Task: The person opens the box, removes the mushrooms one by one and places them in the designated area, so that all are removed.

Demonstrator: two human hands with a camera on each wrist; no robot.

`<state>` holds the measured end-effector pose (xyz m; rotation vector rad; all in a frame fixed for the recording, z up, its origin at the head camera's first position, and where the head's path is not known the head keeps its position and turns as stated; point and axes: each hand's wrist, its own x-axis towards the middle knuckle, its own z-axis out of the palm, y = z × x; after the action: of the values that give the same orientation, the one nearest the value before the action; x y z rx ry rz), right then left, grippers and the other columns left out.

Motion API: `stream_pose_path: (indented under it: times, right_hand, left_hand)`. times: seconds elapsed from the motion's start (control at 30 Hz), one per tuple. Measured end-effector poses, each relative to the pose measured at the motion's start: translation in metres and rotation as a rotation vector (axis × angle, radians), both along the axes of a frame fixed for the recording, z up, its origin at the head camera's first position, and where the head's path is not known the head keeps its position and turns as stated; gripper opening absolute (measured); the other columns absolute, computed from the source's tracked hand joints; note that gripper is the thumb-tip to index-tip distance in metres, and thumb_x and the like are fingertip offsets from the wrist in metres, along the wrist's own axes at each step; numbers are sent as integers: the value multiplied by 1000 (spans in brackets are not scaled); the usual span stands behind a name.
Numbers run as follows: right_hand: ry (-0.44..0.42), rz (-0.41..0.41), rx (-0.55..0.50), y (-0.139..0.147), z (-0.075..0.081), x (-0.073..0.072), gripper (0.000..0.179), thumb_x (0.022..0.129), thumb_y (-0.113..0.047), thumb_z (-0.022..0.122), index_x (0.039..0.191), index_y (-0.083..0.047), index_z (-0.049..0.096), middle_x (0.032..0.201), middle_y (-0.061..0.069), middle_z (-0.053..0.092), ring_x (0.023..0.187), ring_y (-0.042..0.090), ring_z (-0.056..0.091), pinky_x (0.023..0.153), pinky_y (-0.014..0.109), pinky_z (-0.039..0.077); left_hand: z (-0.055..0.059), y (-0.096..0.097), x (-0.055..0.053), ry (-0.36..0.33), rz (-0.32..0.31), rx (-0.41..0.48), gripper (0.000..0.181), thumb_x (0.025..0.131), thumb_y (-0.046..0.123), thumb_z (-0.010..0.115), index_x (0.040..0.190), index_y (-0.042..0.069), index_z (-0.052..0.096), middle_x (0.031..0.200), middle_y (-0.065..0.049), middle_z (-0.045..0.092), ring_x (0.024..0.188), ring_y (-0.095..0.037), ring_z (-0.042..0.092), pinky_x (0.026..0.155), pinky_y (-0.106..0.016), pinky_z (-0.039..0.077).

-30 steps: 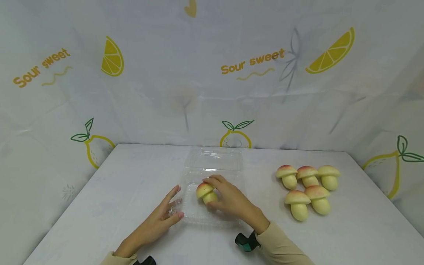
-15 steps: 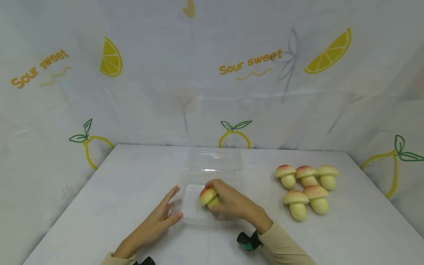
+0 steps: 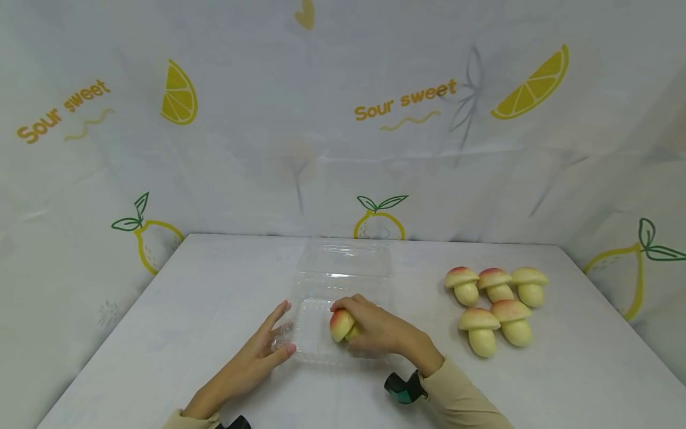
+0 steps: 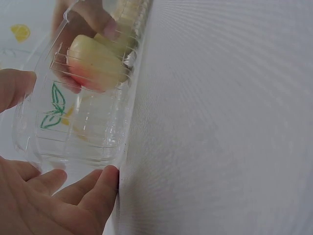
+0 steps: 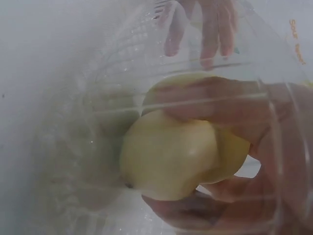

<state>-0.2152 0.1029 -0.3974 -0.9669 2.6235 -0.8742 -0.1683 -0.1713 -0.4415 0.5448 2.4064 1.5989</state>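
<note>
A toy mushroom (image 3: 340, 326) with a red-tinged pale yellow cap sits low inside the base of a clear plastic clamshell box (image 3: 312, 325). My right hand (image 3: 382, 329) grips it from the right, fingers over the far side and thumb on the near side. In the right wrist view its pale rounded stem (image 5: 166, 154) shows through the clear wall. My left hand (image 3: 256, 353) steadies the box's left side with spread, fairly straight fingers. The left wrist view shows the fingertips (image 4: 108, 178) right at the outer wall, low by the table, and the thumb at the rim.
The box's open lid (image 3: 345, 260) lies back toward the table's far edge. To the right, several more toy mushrooms (image 3: 479, 322) lie in two rows on the white table (image 3: 225, 286). Behind the table hangs a white cloth (image 3: 257, 149) printed with lemons.
My right hand has moved the mushroom a little to the right and toward me inside the box, and the cap has turned to point more leftward. My left hand stays put.
</note>
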Motion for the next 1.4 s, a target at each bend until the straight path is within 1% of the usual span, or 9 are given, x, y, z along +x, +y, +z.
stream_pose_path:
  times: [0.07, 0.13, 0.27, 0.4, 0.67, 0.8, 1.0, 1.2, 1.4]
  right_hand:
    - [3, -7, -2, 0, -1, 0, 55, 78, -7, 75, 129, -11, 54, 119, 4, 55, 103, 17, 54, 87, 31, 49]
    - [13, -8, -5, 1, -1, 1, 55, 80, -9, 77, 131, -11, 55, 121, 5, 56, 105, 18, 54, 90, 32, 49]
    - [39, -11, -6, 2, -1, 1, 59, 82, -14, 78, 136, -11, 54, 122, 7, 56, 104, 18, 55, 88, 33, 50]
    - [51, -38, -13, 3, 0, 1, 61, 81, -16, 78, 138, -14, 55, 124, 7, 56, 105, 17, 55, 87, 31, 49]
    - [94, -57, -112, 9, 10, 5, 58, 81, -10, 72, 136, -8, 54, 126, 6, 57, 110, 19, 56, 96, 36, 50]
    - [65, -79, -166, 14, 13, 4, 57, 82, -9, 71, 136, -9, 53, 129, 3, 58, 112, 17, 57, 97, 34, 50]
    - [14, -89, -281, 21, 15, 4, 55, 83, -11, 73, 134, -11, 52, 127, 3, 60, 105, 15, 58, 87, 24, 52]
    - [-6, -108, -353, 32, 17, 5, 60, 84, -12, 77, 137, -12, 50, 129, 7, 59, 108, 17, 60, 87, 25, 55]
    - [-4, -129, -380, 40, 19, 7, 62, 85, -16, 79, 139, -11, 49, 132, 9, 58, 111, 20, 61, 85, 26, 57]
  left_hand:
    - [0, 0, 0, -1, 1, -1, 79, 102, 22, 56, 161, 15, 5, 167, -15, 8, 146, -52, 24, 111, -66, 35]
    - [0, 0, 0, -2, 2, 0, 79, 102, 22, 56, 161, 15, 5, 167, -15, 8, 146, -52, 24, 111, -66, 35]
    - [1, 0, 0, -5, 9, -1, 79, 101, 22, 57, 161, 16, 6, 167, -15, 8, 146, -51, 25, 111, -65, 35]
    - [1, 0, 0, -7, 7, -4, 79, 101, 22, 57, 161, 15, 5, 167, -16, 8, 146, -52, 24, 110, -65, 36]
    - [1, 0, 0, -1, -4, -2, 79, 101, 21, 57, 161, 14, 4, 167, -17, 6, 146, -52, 23, 110, -63, 38]
    - [2, 0, 0, 1, -10, -5, 80, 102, 21, 56, 160, 13, 3, 167, -18, 5, 146, -53, 23, 109, -65, 37]
    - [2, 1, 0, 6, -11, -12, 79, 102, 22, 56, 160, 12, 3, 167, -18, 5, 145, -54, 23, 110, -68, 34]
    - [2, 1, 0, 6, -18, -7, 79, 102, 22, 55, 160, 12, 2, 167, -18, 4, 145, -54, 23, 109, -68, 34]
    - [2, 1, 0, 5, -12, -13, 79, 102, 22, 55, 160, 12, 3, 167, -18, 5, 145, -54, 23, 109, -68, 34]
